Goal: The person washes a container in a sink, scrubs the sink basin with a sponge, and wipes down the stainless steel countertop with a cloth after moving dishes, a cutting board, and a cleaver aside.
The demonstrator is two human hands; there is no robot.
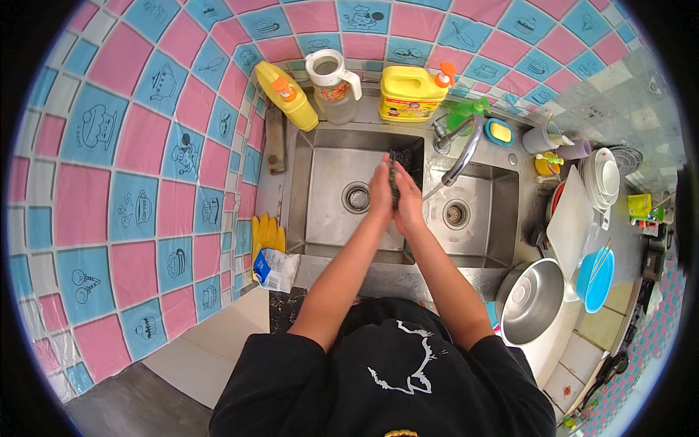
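Observation:
Over the right part of the larger left sink basin point(333, 218), my left hand point(382, 188) and my right hand point(407, 196) press palm to palm. Between them is a dark, greyish-green item point(393, 183), mostly covered by my fingers; it may be a scouring pad, but I cannot tell. A black mesh-like thing point(401, 158) lies in the basin's back right corner, just beyond my fingertips. The chrome faucet point(464, 158) arches to the right of my hands, and a thin stream seems to run from its spout towards them.
Behind the basins stand a yellow bottle point(295, 106), a lidded jug point(336, 98), a yellow pump jug point(409, 98) and a green pump bottle point(464, 112). Yellow gloves point(267, 232) and a white-blue packet point(278, 270) lie left. Right are a steel bowl point(529, 300), white cutting board point(570, 224) and stacked dishes point(603, 175).

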